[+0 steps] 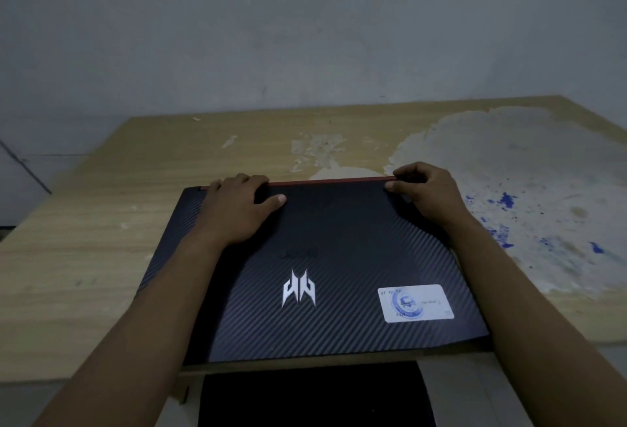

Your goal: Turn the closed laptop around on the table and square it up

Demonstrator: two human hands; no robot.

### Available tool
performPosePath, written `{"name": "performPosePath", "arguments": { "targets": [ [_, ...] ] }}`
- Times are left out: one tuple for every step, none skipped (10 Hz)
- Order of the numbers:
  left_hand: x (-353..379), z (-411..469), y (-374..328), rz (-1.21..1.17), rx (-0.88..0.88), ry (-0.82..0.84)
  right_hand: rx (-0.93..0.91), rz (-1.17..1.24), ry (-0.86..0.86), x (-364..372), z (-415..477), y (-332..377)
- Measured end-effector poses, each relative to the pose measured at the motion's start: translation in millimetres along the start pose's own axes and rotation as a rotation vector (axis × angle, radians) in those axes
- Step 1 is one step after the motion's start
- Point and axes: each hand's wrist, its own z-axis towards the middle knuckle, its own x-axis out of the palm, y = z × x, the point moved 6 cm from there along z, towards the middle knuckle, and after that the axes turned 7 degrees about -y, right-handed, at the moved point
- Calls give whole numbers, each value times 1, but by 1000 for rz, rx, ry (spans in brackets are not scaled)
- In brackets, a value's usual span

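Resting on worn wooden table [101, 223] (blue paint flecks [505, 201], peeling veneer) by grey wall [203, 36]: closed laptop [322, 274], left hand [237, 209] and right hand [427, 192] clamped on its far edge.

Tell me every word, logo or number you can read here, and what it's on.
Laptop lid, silver emblem: a logo, no letters.
Lid, faint embossed brand above the emblem: too dim to read.
White sticker: round blue seal and small print, upside down, too blurred to read.
Table: no text.
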Motion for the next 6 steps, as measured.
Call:
{"name": "performPosePath", "arguments": {
  "targets": [
    [0,1,1,-18,-4,7,-43,-36,-5,-1,0,3],
    [-1,-1,1,-26,-13,14,-74,-92,-9,-1,-1,6],
    [-2,0,1,-40,-26,22,-129,-248,-1,1,3,14],
    [-7,3,-1,-164,-61,21,-217,-455,73,12,5,33],
    [-24,9,-16,-427,-29,-34,-339,-510,128,23,8,67],
    [-45,10,-33,-607,39,-34,-430,-453,183,27,5,107]
  ]
}}
